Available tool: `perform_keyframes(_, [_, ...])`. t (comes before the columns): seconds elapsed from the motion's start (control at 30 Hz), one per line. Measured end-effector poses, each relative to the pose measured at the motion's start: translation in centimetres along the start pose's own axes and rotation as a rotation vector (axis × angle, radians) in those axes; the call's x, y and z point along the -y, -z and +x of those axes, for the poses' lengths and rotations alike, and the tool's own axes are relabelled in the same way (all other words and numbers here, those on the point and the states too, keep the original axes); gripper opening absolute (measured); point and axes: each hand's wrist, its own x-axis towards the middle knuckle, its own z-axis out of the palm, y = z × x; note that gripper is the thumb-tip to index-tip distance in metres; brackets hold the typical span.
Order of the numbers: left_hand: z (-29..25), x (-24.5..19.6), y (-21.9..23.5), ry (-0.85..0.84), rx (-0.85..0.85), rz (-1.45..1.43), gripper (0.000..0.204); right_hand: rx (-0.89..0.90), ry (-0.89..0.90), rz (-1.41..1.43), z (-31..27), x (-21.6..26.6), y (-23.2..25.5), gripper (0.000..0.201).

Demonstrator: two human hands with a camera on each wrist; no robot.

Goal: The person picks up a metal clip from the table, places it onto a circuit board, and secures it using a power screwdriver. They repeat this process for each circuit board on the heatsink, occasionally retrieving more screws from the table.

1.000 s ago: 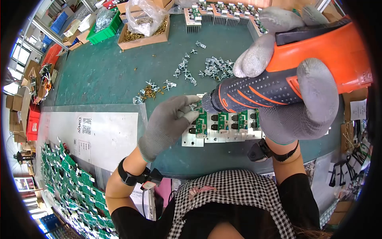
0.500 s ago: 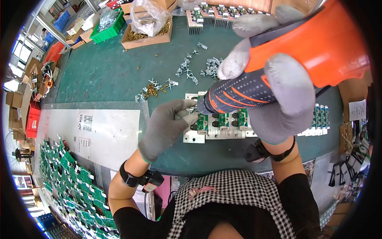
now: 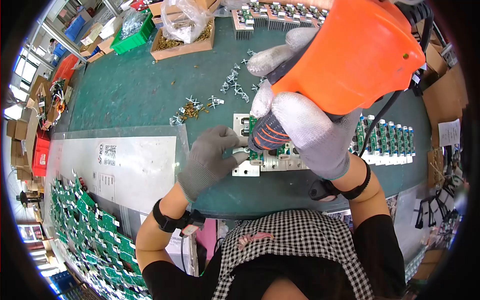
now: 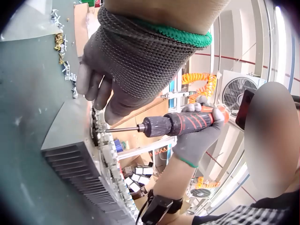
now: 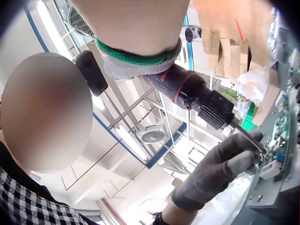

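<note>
Orange driver, head view: my right grip wraps it above the board, my left grip nearer the board. Left wrist: the bit points boardward. Right wrist: left fingertips beside the bit; whether they pinch, I can't tell.

Green bin, red crate at left, orange coiled hose, white-cased fan
</note>
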Motion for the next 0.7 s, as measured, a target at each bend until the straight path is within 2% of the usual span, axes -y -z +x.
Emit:
perform_keyframes(0.07, [-0.1, -0.1, 0.3, -0.018, 0.009, 0.04, 0.023, -0.068, 0.001, 0.062, -0.1, 0.1, -1.4, 0.055])
perform_keyframes(0.13, [-0.5, -0.1, 0.4, -0.005, 0.032, 0.068, 0.019, -0.097, 0.079, 0.121, 0.2, -0.6, -2.4, 0.056])
perform_keyframes(0.17, [-0.6, 0.1, 0.2, -0.052, -0.028, 0.076, 0.018, -0.088, 0.114, 0.1, 0.3, -0.7, -2.7, 0.056])
perform_keyframes(0.23, [-0.8, 0.4, 0.1, -0.04, -0.028, 0.005, 0.019, -0.058, 0.161, 0.008, 0.4, -0.8, -3.1, 0.056])
perform_keyframes(0.4, [-1.0, 0.9, -0.4, -0.036, -0.077, 0.073, 0.026, -0.136, 0.119, -0.098, 0.7, -0.1, -4.4, 0.034])
perform_keyframes(0.5, [-1.0, 0.5, -0.2, 0.097, 0.019, 0.097, 0.029, -0.155, 0.091, -0.074, 0.8, 0.1, -4.4, 0.025])
perform_keyframes(0.6, [-1.0, 0.5, -0.2, -0.104, -0.079, 0.124, 0.029, -0.153, 0.108, -0.175, 0.8, 0.2, -4.4, 0.023])
perform_keyframes(0.7, [-0.9, -0.2, -0.3, -0.041, -0.094, 0.154, 0.027, -0.144, 0.108, -0.246, 0.7, 0.3, -4.4, 0.024])
